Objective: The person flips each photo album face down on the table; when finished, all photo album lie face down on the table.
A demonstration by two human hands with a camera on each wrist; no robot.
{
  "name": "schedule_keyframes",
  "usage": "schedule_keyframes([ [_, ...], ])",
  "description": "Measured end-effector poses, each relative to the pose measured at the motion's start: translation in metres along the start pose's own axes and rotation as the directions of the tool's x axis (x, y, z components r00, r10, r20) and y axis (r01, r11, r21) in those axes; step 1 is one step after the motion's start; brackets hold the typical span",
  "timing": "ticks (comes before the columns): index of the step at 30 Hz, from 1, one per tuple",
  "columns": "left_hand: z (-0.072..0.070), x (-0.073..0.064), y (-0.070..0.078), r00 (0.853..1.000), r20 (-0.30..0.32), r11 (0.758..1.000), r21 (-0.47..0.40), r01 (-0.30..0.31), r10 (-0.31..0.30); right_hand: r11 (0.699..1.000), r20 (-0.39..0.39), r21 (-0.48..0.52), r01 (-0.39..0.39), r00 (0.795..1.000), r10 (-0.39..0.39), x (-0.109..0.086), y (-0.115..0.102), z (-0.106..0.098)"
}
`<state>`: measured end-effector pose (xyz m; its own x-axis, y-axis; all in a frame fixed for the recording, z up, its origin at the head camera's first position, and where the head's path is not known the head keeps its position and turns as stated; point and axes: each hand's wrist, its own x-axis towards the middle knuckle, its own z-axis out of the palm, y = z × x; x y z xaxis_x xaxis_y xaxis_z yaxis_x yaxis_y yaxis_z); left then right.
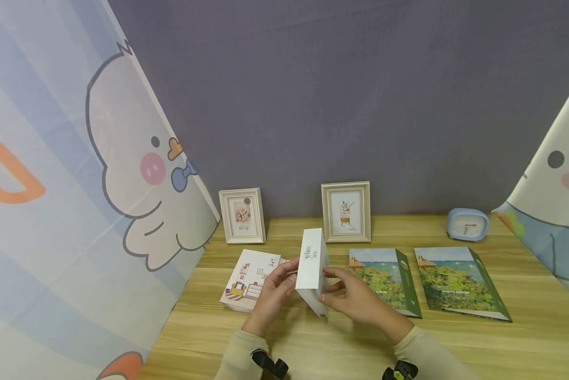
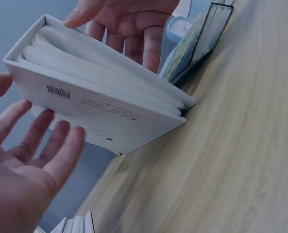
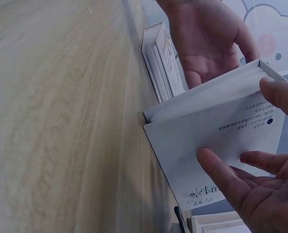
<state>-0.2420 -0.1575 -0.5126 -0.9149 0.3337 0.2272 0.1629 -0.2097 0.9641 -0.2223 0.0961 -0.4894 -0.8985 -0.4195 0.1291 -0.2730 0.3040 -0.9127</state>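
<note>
White book point(image 1: 311, 264) is up between both hands, in front of the plant frame point(image 1: 346, 212) and a bit to its left. Book stands on edge, tilted, narrow printed side facing up; page edges show in both wrist views, barcode on the cover by the left hand. Lower edge is at the tabletop point(image 1: 331, 351) or just above it — can't tell if it touches.

Left hand point(image 1: 277, 287): fingers loosely extended, not wrapped round anything, tips at the left cover. Right hand point(image 1: 353, 298): also relaxed, fingertips against the right cover, thumb by its edge. Book is supported between the two.

Rest, all placed off the plant frame: flower frame point(image 1: 241, 217) upright, to its left, about level with it. Room-drawing book point(image 1: 253, 279), white, lying flat, in front and to the left, near the left hand; more than one in that pile, maybe — partly hidden. First green album point(image 1: 384, 279) in front and slightly right, partly behind the right hand; second green album point(image 1: 455, 282) further right, both lying flat. Blue clock point(image 1: 468, 224) well to the right. Grey cloth point(image 1: 360, 105) behind it; cartoon-print curtain point(image 1: 123, 132) beyond the flower frame, far left.
</note>
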Motion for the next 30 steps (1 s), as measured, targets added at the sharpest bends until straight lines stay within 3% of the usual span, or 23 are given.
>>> schedule_keyframes([
  [5, 0.001, 0.0, 0.0, 0.999, 0.032, 1.0, 0.028, 0.014, -0.015, 1.0, 0.01, 0.001, 0.008, 1.0, -0.008, 0.0, -0.002, 0.0],
  [11, 0.001, 0.0, -0.002, 0.994, 0.098, 0.991, 0.119, -0.054, 0.043, 1.0, 0.019, -0.013, 0.01, 1.0, -0.01, -0.002, -0.007, -0.006],
  [15, 0.002, -0.001, -0.003, 0.99, 0.128, 0.979, 0.186, -0.089, 0.066, 0.999, 0.046, 0.051, 0.008, 0.999, -0.01, -0.005, -0.009, -0.012],
  [22, 0.009, 0.0, -0.003, 0.99, 0.138, 0.971, 0.234, -0.054, 0.022, 0.981, 0.084, 0.194, -0.027, 0.996, 0.011, -0.009, -0.009, -0.019],
  [30, 0.011, -0.002, -0.008, 0.98, 0.197, 0.964, 0.257, -0.068, 0.017, 0.951, 0.103, 0.308, -0.026, 0.995, -0.006, -0.014, -0.001, -0.03],
])
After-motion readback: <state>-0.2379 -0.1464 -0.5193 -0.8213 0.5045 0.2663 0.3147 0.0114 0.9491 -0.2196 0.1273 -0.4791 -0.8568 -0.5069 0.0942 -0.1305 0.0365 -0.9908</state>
